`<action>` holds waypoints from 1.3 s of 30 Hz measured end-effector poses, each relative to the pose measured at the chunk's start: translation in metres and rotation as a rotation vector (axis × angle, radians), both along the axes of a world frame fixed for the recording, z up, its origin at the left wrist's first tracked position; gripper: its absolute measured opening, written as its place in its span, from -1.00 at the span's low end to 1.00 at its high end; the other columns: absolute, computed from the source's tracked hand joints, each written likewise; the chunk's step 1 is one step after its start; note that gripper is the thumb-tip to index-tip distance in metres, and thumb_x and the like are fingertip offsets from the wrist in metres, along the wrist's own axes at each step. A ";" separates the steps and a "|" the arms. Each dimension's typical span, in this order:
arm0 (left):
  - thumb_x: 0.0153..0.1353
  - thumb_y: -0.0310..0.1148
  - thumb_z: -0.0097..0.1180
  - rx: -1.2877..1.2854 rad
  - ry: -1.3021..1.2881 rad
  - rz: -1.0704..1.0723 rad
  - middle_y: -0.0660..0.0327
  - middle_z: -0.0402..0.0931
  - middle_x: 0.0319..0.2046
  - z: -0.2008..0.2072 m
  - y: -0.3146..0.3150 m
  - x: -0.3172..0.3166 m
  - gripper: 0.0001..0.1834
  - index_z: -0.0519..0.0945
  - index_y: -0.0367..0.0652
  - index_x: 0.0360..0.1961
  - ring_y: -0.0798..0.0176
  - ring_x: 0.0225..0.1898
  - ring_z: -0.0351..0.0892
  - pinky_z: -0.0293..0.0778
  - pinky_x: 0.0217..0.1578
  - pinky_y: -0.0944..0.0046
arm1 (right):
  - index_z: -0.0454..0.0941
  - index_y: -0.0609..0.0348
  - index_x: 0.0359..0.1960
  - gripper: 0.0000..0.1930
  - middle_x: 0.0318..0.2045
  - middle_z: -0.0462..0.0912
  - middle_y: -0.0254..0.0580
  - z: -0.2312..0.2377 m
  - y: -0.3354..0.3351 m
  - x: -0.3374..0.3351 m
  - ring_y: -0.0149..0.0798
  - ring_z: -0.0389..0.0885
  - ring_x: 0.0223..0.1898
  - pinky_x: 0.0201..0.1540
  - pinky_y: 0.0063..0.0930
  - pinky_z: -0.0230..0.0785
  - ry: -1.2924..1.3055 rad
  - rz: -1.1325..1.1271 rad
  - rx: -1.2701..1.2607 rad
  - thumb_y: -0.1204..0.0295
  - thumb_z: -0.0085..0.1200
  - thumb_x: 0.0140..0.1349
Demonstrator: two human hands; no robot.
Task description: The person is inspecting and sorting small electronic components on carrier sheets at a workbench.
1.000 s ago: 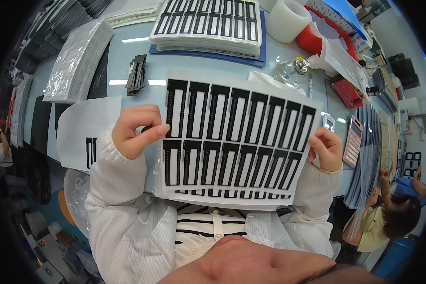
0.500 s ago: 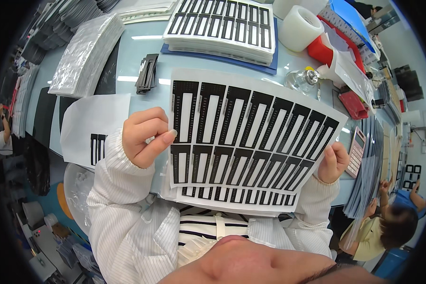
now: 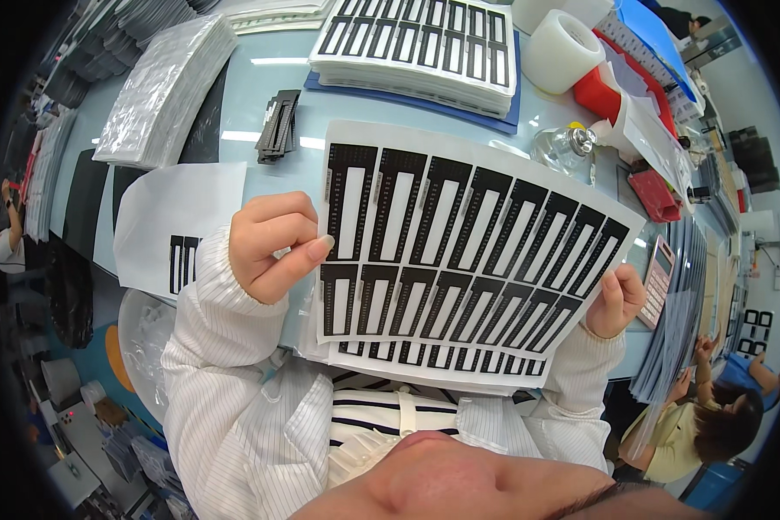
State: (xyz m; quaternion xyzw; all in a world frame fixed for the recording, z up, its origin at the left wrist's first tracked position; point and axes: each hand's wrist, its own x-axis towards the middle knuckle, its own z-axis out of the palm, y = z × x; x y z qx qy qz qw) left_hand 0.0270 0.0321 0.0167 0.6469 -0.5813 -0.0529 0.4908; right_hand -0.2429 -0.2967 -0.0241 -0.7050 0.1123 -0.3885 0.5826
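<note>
A white sheet [image 3: 485, 282] bearing two rows of black rectangular frame-shaped pieces is held up in front of me, tilted. Its left edge is pinched between thumb and fingers of my left hand [image 3: 276, 247]. My right hand [image 3: 615, 301] grips the right edge, with some fingers hidden behind it. Below, a similar sheet [image 3: 433, 367] shows its lower row and partly lies under the held one. To the left, a white backing sheet [image 3: 178, 208] carries a few black frames, partly covered by my sleeve.
A stack of similar sheets [image 3: 412, 74] rests on a blue board at the back. Around it are a pile of black strips [image 3: 277, 127], a plastic-wrapped stack [image 3: 165, 91], a tape roll [image 3: 565, 52] and a glass bottle [image 3: 563, 147]. A pink calculator [image 3: 658, 282] lies right; a co-worker [image 3: 698, 433] sits beyond.
Both hands keep their hold on the sheet. The whole scene sits slightly further right in the picture. The co-worker at the right has shifted their head.
</note>
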 end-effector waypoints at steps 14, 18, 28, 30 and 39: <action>0.05 -0.50 0.06 -0.019 -0.008 -0.026 0.17 0.36 -0.65 0.003 0.002 0.001 -0.84 0.46 -0.29 -0.64 0.29 -0.70 0.32 0.22 -0.69 0.34 | 0.50 0.41 -0.42 -0.88 -0.44 0.64 -0.11 0.000 -0.002 -0.001 -0.48 0.51 -0.45 -0.32 -0.64 0.32 0.001 0.048 -0.030 0.54 0.03 0.18; 0.03 -0.50 0.06 -0.016 -0.006 -0.023 0.17 0.36 -0.65 0.003 0.002 0.000 -0.84 0.46 -0.29 -0.65 0.30 -0.70 0.32 0.22 -0.68 0.34 | 0.51 0.41 -0.42 -0.88 -0.43 0.64 -0.10 -0.001 -0.003 -0.003 -0.47 0.52 -0.44 -0.31 -0.63 0.33 0.001 0.065 -0.010 0.54 0.03 0.17; 0.00 -0.53 0.06 -0.017 0.001 -0.031 0.16 0.35 -0.65 0.004 0.002 0.001 -0.86 0.45 -0.30 -0.65 0.29 -0.70 0.31 0.21 -0.69 0.35 | 0.51 0.41 -0.42 -0.89 -0.43 0.64 -0.09 -0.002 -0.004 -0.003 -0.45 0.53 -0.44 -0.30 -0.61 0.34 -0.007 0.072 0.001 0.55 0.02 0.17; 0.00 -0.53 0.06 -0.012 -0.001 -0.033 0.16 0.35 -0.65 0.005 0.003 0.001 -0.87 0.46 -0.30 -0.65 0.29 -0.70 0.31 0.21 -0.69 0.35 | 0.51 0.42 -0.42 -0.89 -0.43 0.64 -0.09 -0.002 -0.004 -0.002 -0.46 0.52 -0.44 -0.31 -0.62 0.34 -0.006 0.068 0.016 0.55 0.03 0.16; -0.01 -0.53 0.06 -0.027 -0.014 -0.032 0.16 0.37 -0.65 0.005 0.002 0.001 -0.88 0.46 -0.29 -0.64 0.29 -0.69 0.32 0.21 -0.68 0.35 | 0.41 0.29 -0.51 -0.86 -0.52 0.55 -0.22 0.002 0.002 0.001 -0.53 0.36 -0.53 -0.37 -0.68 0.19 0.039 -0.006 -0.066 0.52 -0.05 0.20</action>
